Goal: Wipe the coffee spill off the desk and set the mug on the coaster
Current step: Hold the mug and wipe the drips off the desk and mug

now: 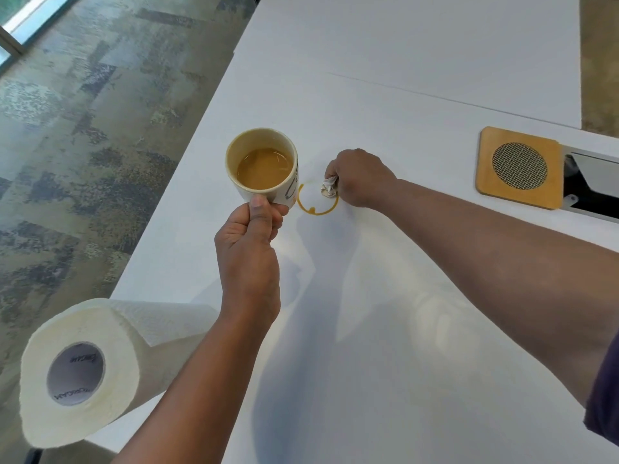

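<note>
My left hand [249,242] grips a white mug [263,164] of milky coffee by its near side, held lifted just left of the spill. A brown coffee ring [313,209] marks the white desk [402,95]. My right hand [360,177] is closed on a crumpled piece of paper towel [329,188], pressed onto the right edge of the ring. The wooden coaster [519,167], square with a round mesh centre, lies to the right, well apart from both hands.
A paper towel roll [80,370] lies on its side at the desk's near left corner, a loose sheet trailing. A cable slot with a flap [593,179] opens just right of the coaster. The desk's left edge drops to patterned carpet [83,128].
</note>
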The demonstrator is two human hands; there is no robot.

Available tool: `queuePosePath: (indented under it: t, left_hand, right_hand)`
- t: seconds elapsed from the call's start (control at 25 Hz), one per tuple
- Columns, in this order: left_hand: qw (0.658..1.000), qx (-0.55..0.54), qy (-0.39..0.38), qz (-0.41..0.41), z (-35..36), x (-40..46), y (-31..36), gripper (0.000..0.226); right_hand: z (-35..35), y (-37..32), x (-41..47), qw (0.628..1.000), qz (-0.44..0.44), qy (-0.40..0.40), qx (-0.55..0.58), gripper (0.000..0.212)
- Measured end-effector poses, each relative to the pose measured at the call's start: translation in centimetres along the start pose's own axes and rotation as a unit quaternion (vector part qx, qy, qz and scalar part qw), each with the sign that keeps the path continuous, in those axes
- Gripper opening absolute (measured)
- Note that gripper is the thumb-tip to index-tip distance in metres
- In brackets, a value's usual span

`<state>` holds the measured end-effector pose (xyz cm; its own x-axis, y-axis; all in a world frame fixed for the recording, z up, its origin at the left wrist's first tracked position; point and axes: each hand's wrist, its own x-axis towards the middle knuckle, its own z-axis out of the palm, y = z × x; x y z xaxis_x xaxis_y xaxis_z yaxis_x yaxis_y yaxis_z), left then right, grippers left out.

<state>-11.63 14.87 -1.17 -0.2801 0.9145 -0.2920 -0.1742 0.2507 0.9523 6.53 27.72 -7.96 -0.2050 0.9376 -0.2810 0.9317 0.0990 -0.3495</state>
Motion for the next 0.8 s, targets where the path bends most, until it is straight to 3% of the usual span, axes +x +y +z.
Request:
queuePosePath:
  t: [0.2, 0.36, 0.6, 0.72, 0.8]
  left_hand:
    - [1.000, 0.005, 0.000, 0.005, 0.1, -0.2, 0.1, 0.046]
    - [1.000, 0.005, -0.002, 0.001, 0.3, -0.3, 0.3, 0.047]
    - [1.000, 0.013, -0.007, -0.001, 0.4, -0.3, 0.4, 0.040]
    - [1.000, 0.028, -0.010, 0.004, 0.3, -0.2, 0.5, 0.039]
    - [1.000, 0.027, -0.010, 0.004, 0.2, -0.2, 0.5, 0.038]
  right_hand:
    - [0.7, -0.4, -1.6, 0.997, 0.059, -0.001, 0.046, 0.014]
    - [1.8, -2.0, -2.6, 0.990, 0.120, 0.017, 0.078, 0.026]
    - [4.2, -5.3, -3.0, 0.973, 0.170, 0.063, 0.140, 0.027]
    - [4.6, -6.0, -2.7, 0.949, 0.190, 0.077, 0.238, 0.031]
    - [4.2, -5.7, -2.5, 0.906, 0.205, 0.098, 0.357, 0.017]
